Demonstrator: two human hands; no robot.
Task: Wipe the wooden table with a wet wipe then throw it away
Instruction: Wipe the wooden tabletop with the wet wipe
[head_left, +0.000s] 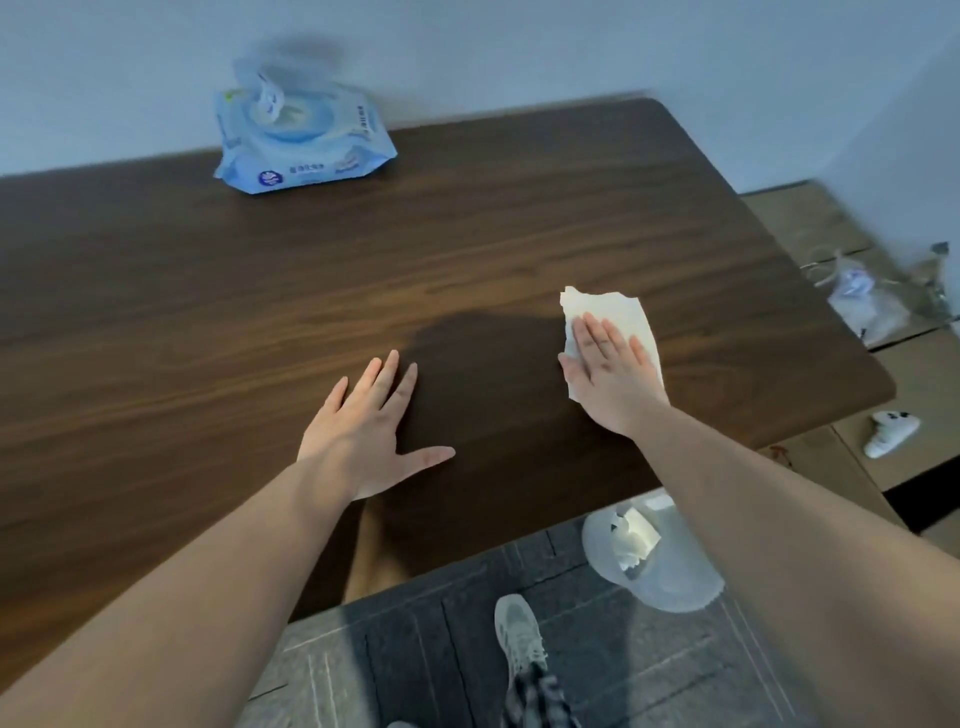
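My right hand (608, 374) lies flat and open on the wet wipe (613, 322), palm pressing it to the wooden table (208, 312); nothing is pinched, the fingers are stretched out and the wipe shows beyond my fingertips and along both sides of the hand. My left hand (363, 426) is also open and spread, resting bare on the wood a little to the left of the wiping hand, holding nothing.

Between the two hands the wood looks darker, a patch that I take for a damp wiped stretch, though it may partly be my own shadow; the light is too dim to be sure. So I judge the wiping is under way but far from finished: the wide area left of my left hand, and the far part toward the wipes packet (306, 140), show no such mark.

Throwing away is still to come. Below my right forearm, off the near table edge, stands a pale bin (675, 577) lined with a bag, with crumpled tissue inside, the likely place for the wipe.
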